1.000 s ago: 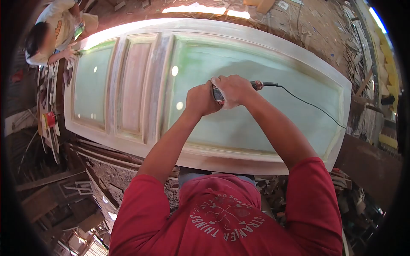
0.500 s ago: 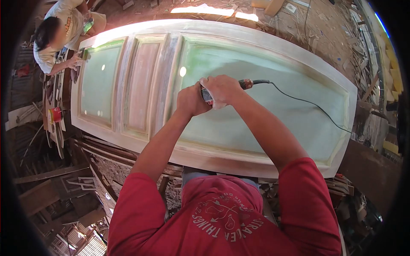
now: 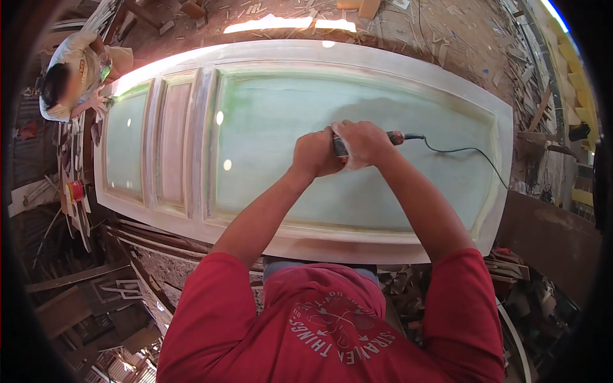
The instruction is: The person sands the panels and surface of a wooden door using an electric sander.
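Both my hands are closed on a corded angle grinder [image 3: 396,138] over the large pale green panel [image 3: 274,185] of a wooden door [image 3: 281,52]. My left hand [image 3: 315,154] wraps the front end at the left, so the working face underneath is hidden. Right beside it, my right hand [image 3: 363,144] grips the dark body, with whitish dust on the thumb side. The reddish rear end sticks out to the right. From there a black cord [image 3: 463,149] curves across the panel to the door's right edge.
At the door's far left end, another person [image 3: 73,76] has a hand on the surface. A red can [image 3: 75,191] stands on planks at the left. Wood scraps [image 3: 469,48] litter the ground behind, and a brown board [image 3: 549,230] lies at the right.
My hands and the grinder have moved right across the green panel, away from the narrow middle panel. The view has shifted too. The other person's hand remains at the door's left end.
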Demonstrator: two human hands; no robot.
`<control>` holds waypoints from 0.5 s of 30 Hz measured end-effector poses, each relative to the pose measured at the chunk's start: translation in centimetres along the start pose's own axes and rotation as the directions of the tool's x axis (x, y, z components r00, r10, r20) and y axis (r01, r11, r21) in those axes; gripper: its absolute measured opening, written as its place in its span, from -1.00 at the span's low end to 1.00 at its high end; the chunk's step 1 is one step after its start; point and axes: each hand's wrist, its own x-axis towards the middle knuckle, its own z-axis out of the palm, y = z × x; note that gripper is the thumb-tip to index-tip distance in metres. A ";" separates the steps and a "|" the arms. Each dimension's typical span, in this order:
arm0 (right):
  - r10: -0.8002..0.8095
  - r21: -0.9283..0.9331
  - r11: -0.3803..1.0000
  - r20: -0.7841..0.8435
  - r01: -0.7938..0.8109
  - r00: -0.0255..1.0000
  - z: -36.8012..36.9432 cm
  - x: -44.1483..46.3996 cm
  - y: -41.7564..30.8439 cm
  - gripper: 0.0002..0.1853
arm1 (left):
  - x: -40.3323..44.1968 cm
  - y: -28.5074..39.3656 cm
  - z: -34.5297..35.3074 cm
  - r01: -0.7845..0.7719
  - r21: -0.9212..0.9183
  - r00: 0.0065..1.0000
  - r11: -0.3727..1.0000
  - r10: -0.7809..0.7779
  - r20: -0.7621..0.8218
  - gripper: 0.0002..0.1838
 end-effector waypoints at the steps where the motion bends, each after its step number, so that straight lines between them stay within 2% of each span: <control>1: 0.013 0.019 1.000 -0.018 -0.013 1.000 0.1 -1.4 1.2 -0.11 | 0.3 1.3 1.0 -0.025 -0.004 1.000 1.000 0.025 -0.003 -0.45; 5: 0.051 0.073 0.996 -0.104 -0.044 0.993 1.0 -6.7 6.0 -0.07 | 2.0 5.7 5.1 -0.147 -0.062 0.989 0.987 0.147 -0.015 -0.46; 9: 0.144 0.043 0.989 -0.109 -0.140 0.983 1.3 -10.5 8.7 -0.06 | 3.3 9.2 7.6 -0.216 -0.049 0.975 0.975 0.218 0.040 -0.46; 15: 0.240 0.066 0.969 -0.056 -0.236 0.969 1.6 -10.5 7.2 -0.01 | 3.3 8.3 7.3 -0.263 -0.015 0.958 0.965 0.263 0.113 -0.44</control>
